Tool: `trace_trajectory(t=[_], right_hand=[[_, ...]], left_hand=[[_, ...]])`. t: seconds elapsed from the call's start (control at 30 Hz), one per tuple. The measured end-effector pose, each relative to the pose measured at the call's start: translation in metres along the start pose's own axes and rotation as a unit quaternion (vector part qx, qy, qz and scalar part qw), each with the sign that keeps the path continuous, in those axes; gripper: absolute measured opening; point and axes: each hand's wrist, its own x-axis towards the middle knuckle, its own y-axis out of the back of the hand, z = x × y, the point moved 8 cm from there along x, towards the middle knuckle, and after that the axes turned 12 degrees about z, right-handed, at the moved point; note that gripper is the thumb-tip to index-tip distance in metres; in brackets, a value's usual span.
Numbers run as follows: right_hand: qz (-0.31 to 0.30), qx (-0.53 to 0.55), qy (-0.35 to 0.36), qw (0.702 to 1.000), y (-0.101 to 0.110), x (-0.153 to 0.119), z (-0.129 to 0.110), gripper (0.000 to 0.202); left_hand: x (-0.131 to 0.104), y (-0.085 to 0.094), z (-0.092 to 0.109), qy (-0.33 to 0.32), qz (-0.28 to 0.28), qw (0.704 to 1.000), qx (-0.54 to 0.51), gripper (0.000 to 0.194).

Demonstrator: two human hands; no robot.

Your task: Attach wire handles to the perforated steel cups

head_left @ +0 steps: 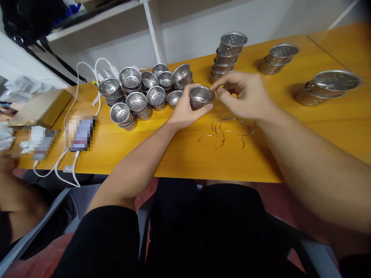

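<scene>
My left hand [185, 107] is wrapped round a small perforated metal cup [200, 95], holding it tilted above the table with its mouth up. At the cup's right rim, the thumb and forefinger of my right hand [242, 94] are pinched together. A thin line shows inside the cup near those fingertips; whatever is between them is too small to make out. Below my hands, several curved thin wires [223, 131] lie loosely on the wooden table [185, 162].
Stacked perforated cups [136, 102] crowd the table to the left of my hands. A tall cup stack [226, 58] stands behind my right hand, with shorter stacks [279, 58] farther right. Phones [82, 133] with white cables and a cardboard box [43, 108] lie at left, near another person's arm [20, 204].
</scene>
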Motion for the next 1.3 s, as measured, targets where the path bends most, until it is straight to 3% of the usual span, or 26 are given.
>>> trace_trajectory(t=[0.17,0.33,0.5,0.6,0.73,0.97,1.3], right_hand=[[0.011,-0.004,0.055,0.998,0.002,0.003,-0.002,0.025],[-0.019,-0.006,0.083,0.996,-0.001,0.002,-0.001,0.022],[-0.039,-0.011,0.133,0.990,-0.005,-0.001,-0.003,0.003],[-0.066,-0.019,0.144,0.987,-0.011,-0.003,0.001,0.015],[-0.104,-0.024,0.132,0.985,-0.019,-0.007,0.008,0.024],[-0.138,-0.011,0.056,0.989,-0.025,-0.011,0.012,0.017],[-0.049,0.023,0.100,0.994,-0.011,-0.004,0.007,0.033]], left_hand=[[0.000,0.000,0.001,-0.013,0.010,1.000,0.000,0.084],[0.000,0.000,-0.001,-0.005,0.006,1.000,0.010,0.088],[-0.001,0.000,0.002,-0.005,0.005,1.000,0.009,0.089],[-0.002,0.000,0.003,-0.003,0.011,1.000,-0.003,0.088],[-0.002,-0.001,0.003,-0.024,0.007,1.000,0.001,0.086],[-0.002,-0.001,0.003,-0.030,0.015,0.999,0.007,0.082],[-0.001,-0.004,-0.003,-0.079,-0.001,0.997,0.001,0.104]])
